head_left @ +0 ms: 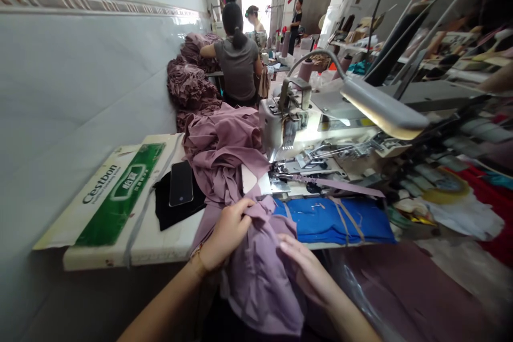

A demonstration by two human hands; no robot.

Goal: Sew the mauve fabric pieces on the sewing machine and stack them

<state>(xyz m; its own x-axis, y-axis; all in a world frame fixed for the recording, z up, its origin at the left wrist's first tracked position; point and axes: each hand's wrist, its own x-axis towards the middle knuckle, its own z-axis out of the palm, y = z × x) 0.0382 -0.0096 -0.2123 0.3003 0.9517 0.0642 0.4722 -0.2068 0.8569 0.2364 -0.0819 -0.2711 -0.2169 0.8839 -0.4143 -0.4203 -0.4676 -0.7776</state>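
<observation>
Crumpled mauve fabric (260,283) spills over the near edge of a white sewing table (160,246).
The left hand (225,234) pinches a fold of it at that edge; the right hand (308,272) lies flat on it, fingers straight, close together.

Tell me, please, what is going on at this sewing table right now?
A person at the sewing machine is handling mauve fabric. The left hand pinches a fold of it at the edge of the table, while the right hand lies flat on the cloth nearer the body. More of it is heaped beside the machine. A phone lies nearby, and another person works further back.
</observation>
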